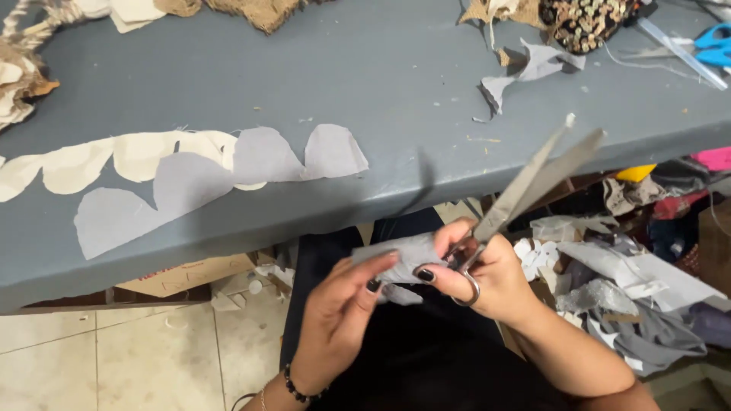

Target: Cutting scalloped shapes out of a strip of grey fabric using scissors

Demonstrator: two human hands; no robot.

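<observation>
- Right hand [487, 275] gripped metal scissors [525, 190], blades slightly parted.
- Left hand [339, 312] pinched a small grey fabric piece [407, 255], crumpled, below the grey desk [304, 68].

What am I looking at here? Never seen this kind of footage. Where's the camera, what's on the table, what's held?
There is no machine: one person works with bare hands, and the single camera sits on their head, looking down. The left hand pinches a small grey fabric piece. The right hand has its fingers through the loops of metal scissors, blades open and pointing up and away. On the grey table lie scalloped cut-outs, cream fabric shapes and grey fabric shapes, partly overlapping. Near the far edge are grey scraps and blue-handled scissors. A heap of fabric offcuts lies below on the right.
</observation>
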